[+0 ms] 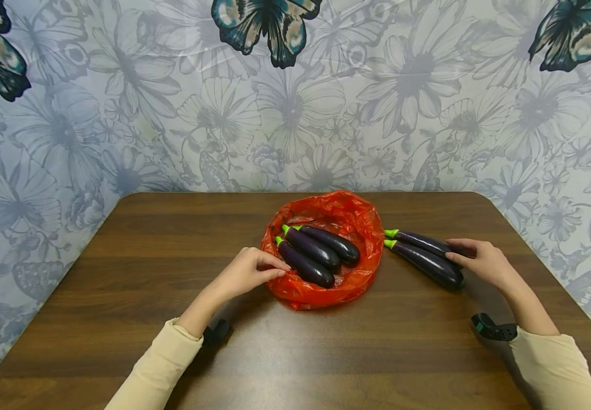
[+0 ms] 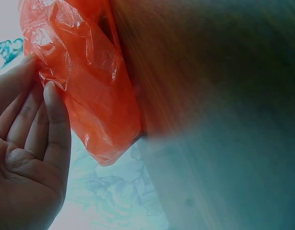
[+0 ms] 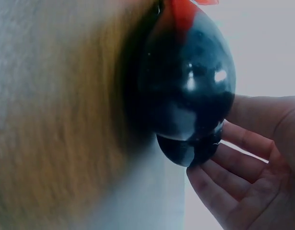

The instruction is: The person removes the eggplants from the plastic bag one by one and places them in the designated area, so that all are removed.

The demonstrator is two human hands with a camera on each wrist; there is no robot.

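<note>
**Left hand [image 1: 246, 270] on the red bag [image 1: 349, 290], right hand [image 1: 485, 265] on the far loose eggplant [image 1: 421, 242]**

Nearest, the left hand pinches the side of the bag's rim, thumb and fingertips together. The bag sits on the worktop [image 1: 326, 353], mouth upward; its film looks light, limp and crinkly, easy to tear, so the gathered rim seems the safest hold.

Inside lie the nearest bagged eggplant [image 1: 306, 265], the middle bagged eggplant [image 1: 312, 249] and the farthest bagged eggplant [image 1: 332, 242], side by side, stems toward the far left, blunt ends toward the near right.

To the bag's right, the near loose eggplant [image 1: 426, 263] lies alongside the far one on the same slant, their green stems just beside the bag; whether they touch it, I cannot tell. The right hand sets thumb and fingers narrowly around the far one's blunt end. Its glossy skin is probably slippery, the body firm and moderately heavy, so a grip round the thick part should balance best.

Beyond stands the flowered wall [image 1: 295, 131].
</note>
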